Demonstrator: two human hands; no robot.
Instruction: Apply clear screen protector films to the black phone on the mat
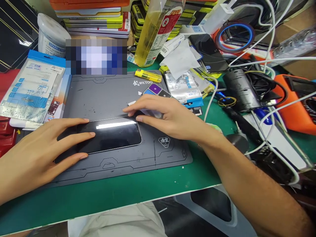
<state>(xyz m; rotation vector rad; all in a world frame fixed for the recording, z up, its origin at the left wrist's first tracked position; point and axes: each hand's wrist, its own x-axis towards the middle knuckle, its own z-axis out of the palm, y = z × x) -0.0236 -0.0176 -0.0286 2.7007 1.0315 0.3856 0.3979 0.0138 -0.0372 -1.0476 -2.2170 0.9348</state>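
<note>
A black smartphone lies screen up on a grey work mat, with a bright strip of light reflected along its glass. My left hand grips its left end: one finger is at the far edge, another rests on the screen, and the thumb is along the near edge. At the far right corner, my right hand has its fingertips and thumb bent around the phone's edge. Any small thing between those fingertips is hidden. Partly behind the right hand is a card with coloured squares.
A yellow lighter lies at the mat's far edge, near a bottle of yellow liquid. Foil packets are at the left, another packet at the right. White cables and tools crowd the right side. Boxes are stacked behind.
</note>
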